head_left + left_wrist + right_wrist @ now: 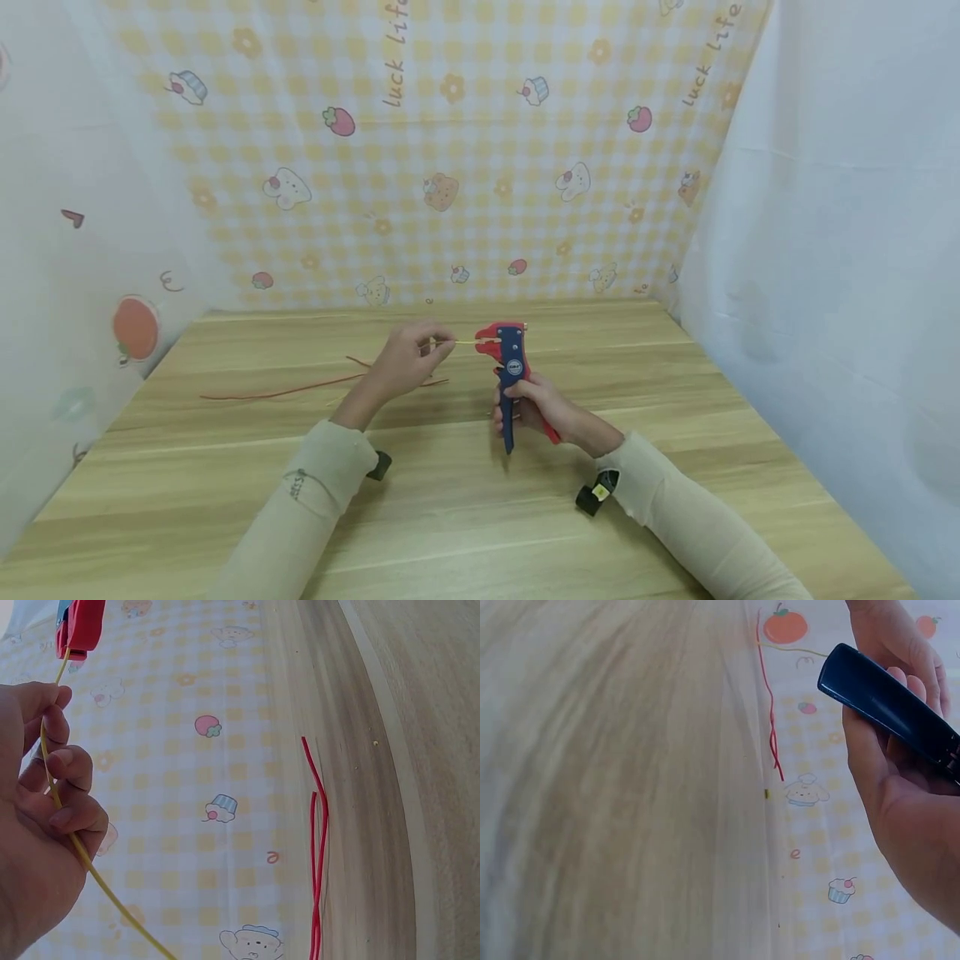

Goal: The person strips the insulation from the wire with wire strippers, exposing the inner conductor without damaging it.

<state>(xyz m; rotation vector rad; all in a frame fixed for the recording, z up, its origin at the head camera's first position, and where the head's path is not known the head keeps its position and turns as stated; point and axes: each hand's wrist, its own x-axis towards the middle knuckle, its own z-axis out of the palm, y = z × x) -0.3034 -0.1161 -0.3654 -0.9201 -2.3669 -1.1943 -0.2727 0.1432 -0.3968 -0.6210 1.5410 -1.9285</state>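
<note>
The left hand (pixel 408 358) pinched its grip on a thin, flexible yellow wire (pixel 84 859) that ran rightward into the upper end of an upright blue-and-red wire stripper (pixel 512 350) clasped by the right hand (pixel 551 404).

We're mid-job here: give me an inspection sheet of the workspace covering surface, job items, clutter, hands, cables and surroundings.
Surface: wood-grain table, light-toned.
Job items: yellow wire runs from the left hand into the red jaws of the wire stripper.
Clutter: red wires on the table, left of the stripper; a small yellow bit near the back edge.
Hands: left pinches the yellow wire; right hand grips the stripper's handles.
Cables: apart from the wires, nothing seen.
Surroundings: checked, cartoon-printed cloth behind; white sheet at right.
</note>
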